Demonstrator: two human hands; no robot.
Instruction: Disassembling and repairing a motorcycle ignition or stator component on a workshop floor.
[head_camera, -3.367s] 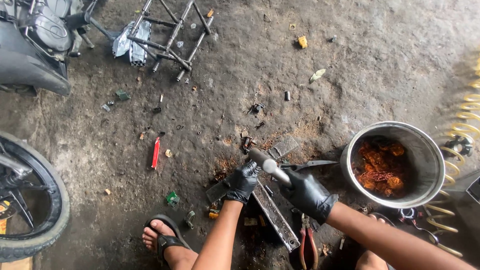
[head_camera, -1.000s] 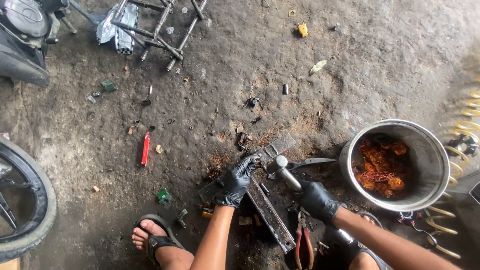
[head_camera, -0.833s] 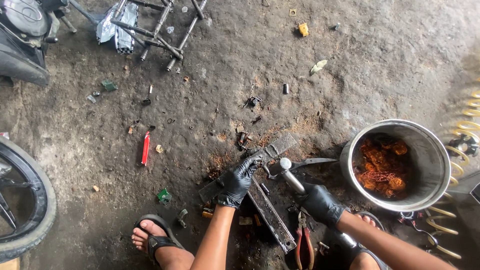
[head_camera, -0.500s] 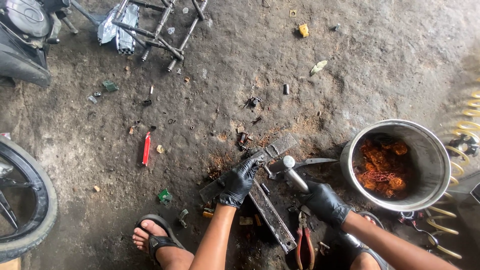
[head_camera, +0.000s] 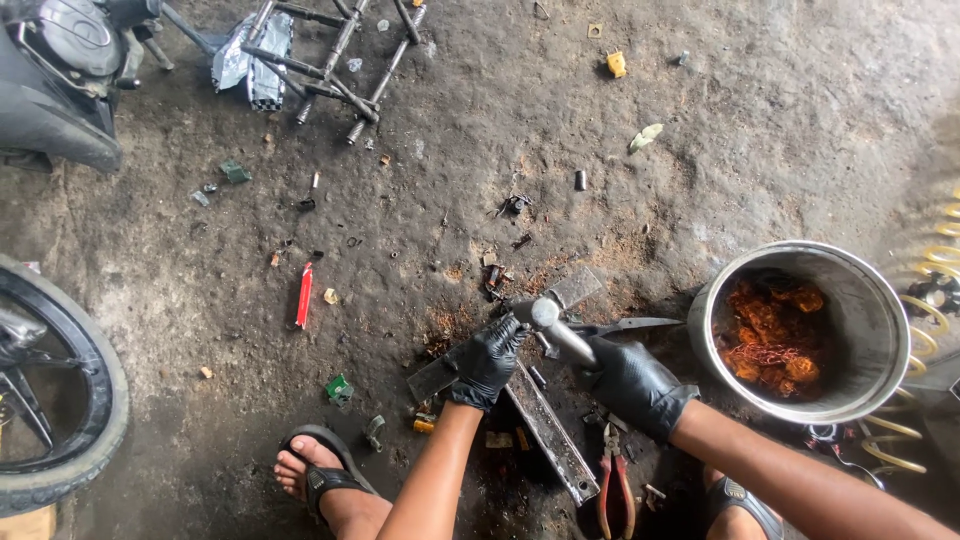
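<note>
1. Keep left hand (head_camera: 487, 360) gloved and closed on the small part, pinned against the flat bar (head_camera: 520, 340) that lies on the ground beside the rust stain; exactly what the fingers pinch stays hidden under the glove.
2. Keep right hand (head_camera: 632, 382) wrapped tight round the hammer (head_camera: 553, 325) handle, head hanging just over the left fingertips, near touching the work.
3. Strike short and square, from the wrist; a glancing blow here would likely land on the left fingers.
4. Pull left fingertips back from the strike point as far as the grip allows, holding the part from the side and not from above.
5. Seat the bar flat on the second rail (head_camera: 548, 430) beneath, so nothing rocks under the blow.
6. Watch the pliers (head_camera: 612, 480) lying by the right forearm and the scissors-like blade (head_camera: 630, 324) just beyond the hammer: both near enough to catch a swing.
7. Leave the pot (head_camera: 875, 330) of copper wire (head_camera: 770, 335) where it stands, right of the hammer, within reach yet apart from the swing.
8. Keep the sandalled foot (head_camera: 325, 480) back, left of the work.
</note>
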